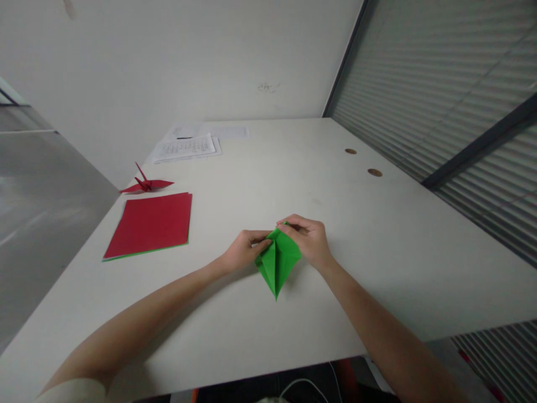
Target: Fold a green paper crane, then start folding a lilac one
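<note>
A folded green paper [277, 262], kite-shaped with its point toward me, lies on the white table [377, 268]. My left hand [244, 250] pinches its upper left edge with fingers closed on the fold. My right hand [309, 239] curls over the paper's top right corner, fingers pressed on it. Both hands meet at the top of the green paper.
A stack of red paper sheets [151, 224] lies to the left, with a red origami crane [146, 183] just behind it. White printed sheets [188, 146] rest at the far left by the wall. Two round cable holes [375, 172] sit at the right, near the blinds.
</note>
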### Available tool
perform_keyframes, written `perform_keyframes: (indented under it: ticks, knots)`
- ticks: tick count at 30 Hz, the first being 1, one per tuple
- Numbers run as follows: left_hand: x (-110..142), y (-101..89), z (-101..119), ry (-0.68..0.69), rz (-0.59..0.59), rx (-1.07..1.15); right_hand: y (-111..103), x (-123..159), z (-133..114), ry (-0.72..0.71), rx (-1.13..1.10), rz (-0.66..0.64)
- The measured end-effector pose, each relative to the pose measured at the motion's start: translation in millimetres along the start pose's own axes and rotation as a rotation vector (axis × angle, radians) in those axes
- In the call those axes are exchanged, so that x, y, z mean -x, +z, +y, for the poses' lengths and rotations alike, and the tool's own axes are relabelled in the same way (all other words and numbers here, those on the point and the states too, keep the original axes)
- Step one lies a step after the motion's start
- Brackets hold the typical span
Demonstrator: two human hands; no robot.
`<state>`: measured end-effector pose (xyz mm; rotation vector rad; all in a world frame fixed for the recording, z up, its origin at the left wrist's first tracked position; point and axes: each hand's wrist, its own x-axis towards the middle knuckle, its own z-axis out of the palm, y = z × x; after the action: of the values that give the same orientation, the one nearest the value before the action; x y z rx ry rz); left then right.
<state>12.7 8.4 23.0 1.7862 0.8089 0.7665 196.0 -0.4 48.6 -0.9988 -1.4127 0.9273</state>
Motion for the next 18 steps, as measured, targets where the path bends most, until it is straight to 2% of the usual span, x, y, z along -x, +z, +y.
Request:
perform_keyframes:
  ticks: [6,18]
  knots:
    - [0.2,1.0,-0.5,0.000,-0.006,0.024,-0.4,0.6,-2.9,0.037,-0.038,0.006]
    - [1.6,2.0,1.6,-0.027,-0.036,0.085,1.3,1.8,-3.8,0.023,-0.048,0.050]
